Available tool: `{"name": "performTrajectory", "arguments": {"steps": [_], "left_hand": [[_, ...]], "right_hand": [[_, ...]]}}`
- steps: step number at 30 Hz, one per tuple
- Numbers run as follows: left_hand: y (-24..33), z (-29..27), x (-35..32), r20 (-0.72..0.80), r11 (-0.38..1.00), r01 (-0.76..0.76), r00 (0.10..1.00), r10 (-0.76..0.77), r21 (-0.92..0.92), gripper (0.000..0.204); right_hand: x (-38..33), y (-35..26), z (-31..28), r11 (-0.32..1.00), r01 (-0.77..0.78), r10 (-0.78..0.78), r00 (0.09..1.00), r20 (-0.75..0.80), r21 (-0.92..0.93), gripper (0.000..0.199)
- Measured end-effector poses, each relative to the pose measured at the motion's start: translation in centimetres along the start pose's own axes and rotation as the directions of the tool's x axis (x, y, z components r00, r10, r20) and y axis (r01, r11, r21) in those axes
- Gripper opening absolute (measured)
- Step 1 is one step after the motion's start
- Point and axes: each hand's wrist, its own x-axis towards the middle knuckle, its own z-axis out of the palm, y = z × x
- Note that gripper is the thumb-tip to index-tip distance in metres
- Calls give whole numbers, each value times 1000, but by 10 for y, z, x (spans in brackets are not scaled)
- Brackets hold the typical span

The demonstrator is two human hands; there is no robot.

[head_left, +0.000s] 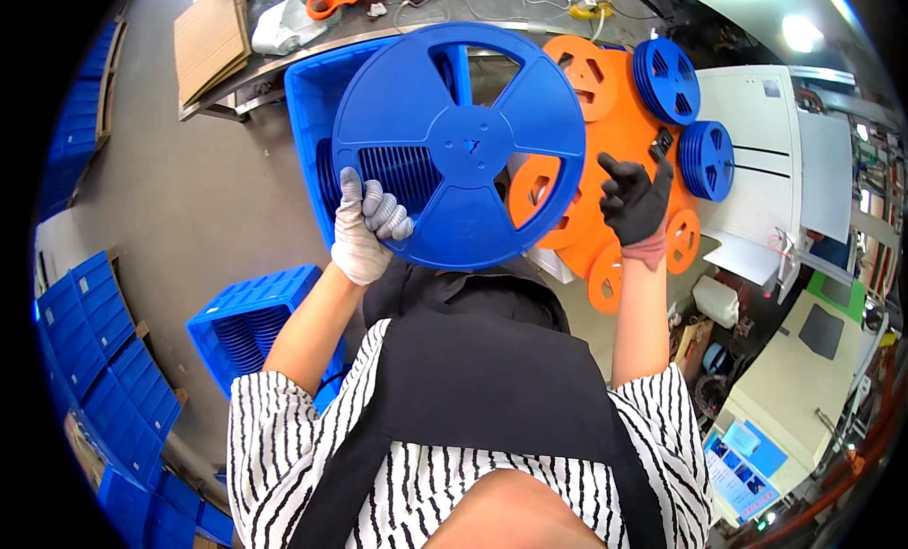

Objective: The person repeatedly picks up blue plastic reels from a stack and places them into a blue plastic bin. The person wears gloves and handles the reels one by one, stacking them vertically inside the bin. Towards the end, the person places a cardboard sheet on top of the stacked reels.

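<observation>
A large blue plastic reel [463, 185] with wide cut-outs is held up in front of me. My left hand [367, 223], in a pale grey glove, grips its lower left rim, the thumb lying on the near face and the fingers through a cut-out. My right hand [634, 199], in a dark glove with a pink cuff, is raised to the right of the reel, apart from it, fingers spread and holding nothing. Behind the reel stands a blue crate [307, 104] with several blue reels in it, partly hidden.
To the right is an orange round table [624, 152] bearing orange reels [582, 71] and stacks of blue reels [668, 81]. A second blue crate [255, 313] of reels stands at lower left. A metal workbench [378, 19] runs across the back; a white machine cabinet [747, 123] is at right.
</observation>
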Motion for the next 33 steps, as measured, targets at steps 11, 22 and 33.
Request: {"name": "performTrajectory", "arguments": {"steps": [11,22,33], "left_hand": [[12,-30,4,30,985,-14,999,19,-170,60],[34,-65,-1,-308,988,-152,940,149,13,62],[68,-187,134,-638,634,230,544,546,739,69]], "right_hand": [[-11,48,-90,963,-51,29,996,87,265,71],[-8,94,-62,991,-120,126,987,-96,66,63],[-31,162,-35,960,-269,232,914,-332,-71,60]]}}
